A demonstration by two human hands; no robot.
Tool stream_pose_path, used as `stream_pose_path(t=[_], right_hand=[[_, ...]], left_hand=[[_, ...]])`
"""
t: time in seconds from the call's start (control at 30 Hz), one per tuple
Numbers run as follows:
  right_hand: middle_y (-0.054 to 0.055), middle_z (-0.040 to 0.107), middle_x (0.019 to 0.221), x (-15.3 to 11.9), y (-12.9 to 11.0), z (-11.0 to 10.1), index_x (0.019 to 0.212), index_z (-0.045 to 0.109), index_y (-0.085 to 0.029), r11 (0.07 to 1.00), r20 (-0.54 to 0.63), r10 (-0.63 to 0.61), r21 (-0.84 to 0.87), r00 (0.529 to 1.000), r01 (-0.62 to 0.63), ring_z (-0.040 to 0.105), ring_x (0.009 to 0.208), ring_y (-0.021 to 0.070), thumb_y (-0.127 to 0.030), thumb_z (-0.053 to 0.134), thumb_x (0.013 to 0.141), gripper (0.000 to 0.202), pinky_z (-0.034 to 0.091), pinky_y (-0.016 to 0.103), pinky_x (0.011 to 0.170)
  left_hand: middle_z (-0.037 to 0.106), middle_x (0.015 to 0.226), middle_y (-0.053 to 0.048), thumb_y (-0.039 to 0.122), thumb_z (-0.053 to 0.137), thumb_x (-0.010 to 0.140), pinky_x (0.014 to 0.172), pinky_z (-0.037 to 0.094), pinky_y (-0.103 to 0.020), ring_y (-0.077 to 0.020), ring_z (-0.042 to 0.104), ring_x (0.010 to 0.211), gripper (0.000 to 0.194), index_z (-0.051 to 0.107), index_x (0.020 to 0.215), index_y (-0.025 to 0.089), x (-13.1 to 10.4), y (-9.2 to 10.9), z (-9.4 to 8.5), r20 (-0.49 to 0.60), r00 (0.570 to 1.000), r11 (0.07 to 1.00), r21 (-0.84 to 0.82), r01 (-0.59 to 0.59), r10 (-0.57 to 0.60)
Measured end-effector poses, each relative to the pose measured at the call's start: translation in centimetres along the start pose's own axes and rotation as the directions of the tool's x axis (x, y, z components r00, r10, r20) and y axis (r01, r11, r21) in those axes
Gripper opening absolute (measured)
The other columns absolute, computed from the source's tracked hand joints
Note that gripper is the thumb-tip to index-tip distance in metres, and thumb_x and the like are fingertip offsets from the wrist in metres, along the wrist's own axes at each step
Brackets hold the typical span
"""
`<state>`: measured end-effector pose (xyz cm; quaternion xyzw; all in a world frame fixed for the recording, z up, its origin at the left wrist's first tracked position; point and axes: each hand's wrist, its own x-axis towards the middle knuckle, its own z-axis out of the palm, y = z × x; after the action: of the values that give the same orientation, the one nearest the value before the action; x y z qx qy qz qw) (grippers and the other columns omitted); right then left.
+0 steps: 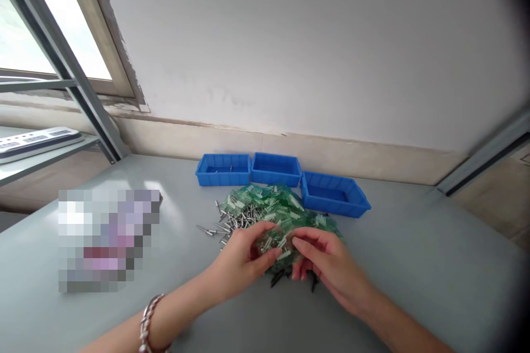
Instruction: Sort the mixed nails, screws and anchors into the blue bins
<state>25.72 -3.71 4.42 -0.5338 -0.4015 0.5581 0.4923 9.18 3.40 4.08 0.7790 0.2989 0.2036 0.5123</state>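
Note:
Both hands meet over a heap of green plastic bags (265, 198) on the grey table (199, 314). Between them is a clear bag (276, 241) with small white and metallic pieces showing through it. My left hand (250, 259) pinches its left side between thumb and fingers. On the right side, my right hand (321, 259) grips the bag with its thumb and fingertips. Silver rivet-like pins (244, 218) lie loose at the heap's left. Some black pieces (278, 278) stick out below the hands.
Behind the heap stand three blue bins: left (223, 178), middle (276, 176) and right (335, 204); a few small pieces lie in the left one. A pixelated object (111, 242) is on the left, and a power strip (39, 140) rests on a side shelf.

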Motion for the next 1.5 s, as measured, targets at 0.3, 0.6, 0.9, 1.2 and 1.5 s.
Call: stream_pose_path(t=[0.3, 0.6, 0.9, 1.2, 1.5], right_hand=[[0.000, 0.058, 0.064, 0.3, 0.2, -0.2, 0.087, 0.057, -0.013, 0.995, -0.027, 0.028, 0.097, 0.999, -0.025, 0.058, 0.051, 0.0112, -0.034, 0.062, 0.075, 0.025, 0.042, 0.021, 0.047], [-0.002, 0.052, 0.055, 0.1, 0.2, 0.0, 0.081, 0.055, -0.015, 0.977, 0.066, -0.054, -0.201, 0.996, 0.066, 0.050, 0.049, 0.0105, -0.030, 0.059, 0.074, 0.017, 0.042, 0.021, 0.044], [0.007, 0.042, 0.103, -0.3, 0.7, -0.7, 0.079, 0.061, -0.021, 0.432, 0.184, -0.700, -0.661, 0.690, 0.614, 0.050, 0.076, 0.0136, -0.006, 0.043, 0.078, 0.024, 0.045, 0.027, 0.061], [0.008, 0.035, 0.113, -0.6, 1.0, -1.1, 0.088, 0.062, -0.022, 0.133, 0.331, -0.757, -0.766, 0.563, 0.629, 0.045, 0.088, 0.0176, 0.001, 0.037, 0.078, 0.035, 0.044, 0.029, 0.065], [0.007, 0.044, 0.090, -0.4, 0.5, -0.9, 0.093, 0.060, -0.022, 0.125, 0.340, -0.747, -0.771, 0.571, 0.624, 0.046, 0.078, 0.0158, -0.004, 0.039, 0.080, 0.030, 0.045, 0.029, 0.065]], left_hand=[[0.043, 0.052, 0.006, 0.041, 0.057, 0.074, 0.044, 0.033, -0.019, -0.0092, 0.046, 0.048, 0.029, 0.053, 0.083, 0.014, 0.7, -0.2, -0.7, 0.003, 0.981, 0.956, -0.226, 0.187, -0.191], [0.043, 0.060, 0.004, 0.033, 0.056, 0.076, 0.048, 0.030, -0.020, -0.0074, 0.035, 0.053, 0.020, 0.055, 0.077, 0.014, 0.2, -0.4, -0.7, 0.016, 0.998, 0.985, -0.165, 0.058, -0.057], [0.044, 0.089, -0.001, 0.011, 0.050, 0.065, 0.054, 0.041, -0.021, -0.0091, 0.044, 0.064, 0.032, 0.049, 0.096, 0.019, 0.2, -0.1, -0.4, -0.103, 0.994, 0.986, -0.161, -0.053, 0.037], [0.044, 0.093, -0.002, 0.009, 0.046, 0.073, 0.056, 0.041, -0.021, -0.0075, 0.045, 0.064, 0.036, 0.043, 0.107, 0.022, -0.1, -0.5, -0.5, -0.099, 0.988, 0.967, -0.213, -0.137, 0.119], [0.042, 0.092, -0.002, 0.006, 0.042, 0.077, 0.057, 0.041, -0.021, -0.0074, 0.042, 0.063, 0.044, 0.039, 0.116, 0.025, -0.3, 0.1, -0.7, -0.126, 0.970, 0.971, -0.094, -0.219, 0.207]])
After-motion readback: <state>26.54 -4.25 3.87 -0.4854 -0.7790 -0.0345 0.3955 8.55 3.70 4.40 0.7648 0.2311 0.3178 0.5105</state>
